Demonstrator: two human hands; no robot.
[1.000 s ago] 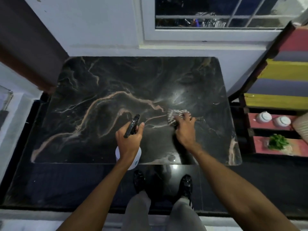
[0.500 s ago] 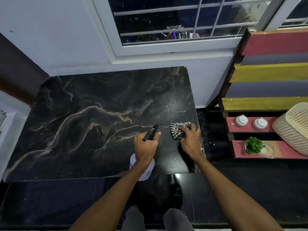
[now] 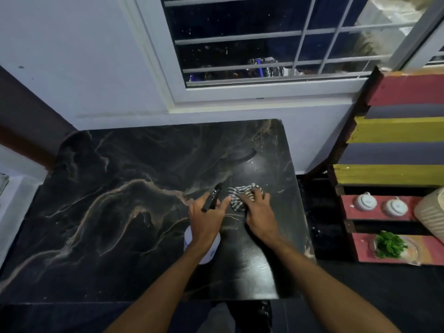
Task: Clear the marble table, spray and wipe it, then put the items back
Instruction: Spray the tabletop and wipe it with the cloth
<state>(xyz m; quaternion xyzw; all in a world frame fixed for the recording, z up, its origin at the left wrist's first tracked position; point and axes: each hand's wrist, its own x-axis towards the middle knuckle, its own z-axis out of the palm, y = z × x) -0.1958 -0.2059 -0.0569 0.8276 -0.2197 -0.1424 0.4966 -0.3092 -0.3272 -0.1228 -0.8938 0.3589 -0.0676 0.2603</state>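
The black marble table (image 3: 115, 212) with tan veins fills the middle of the head view and carries nothing but my hands' items. My left hand (image 3: 206, 219) grips a white spray bottle (image 3: 203, 246) with a black trigger head, held over the table's right half. Just to its right, my right hand (image 3: 258, 212) presses a striped black-and-white cloth (image 3: 237, 195) flat on the marble. The two hands nearly touch. Wet sheen shows on the marble around the cloth.
A coloured slatted shelf (image 3: 396, 131) stands right of the table, holding two white lidded pots (image 3: 379, 204), a green plant (image 3: 389, 245) and a cream basket (image 3: 431, 217). White wall and barred window (image 3: 276, 56) lie behind. My shoes (image 3: 262, 313) stand on dark floor.
The view has swung right and up, showing more window. My right hand with the cloth has shifted toward the table's right part and drawn close to the spray bottle.
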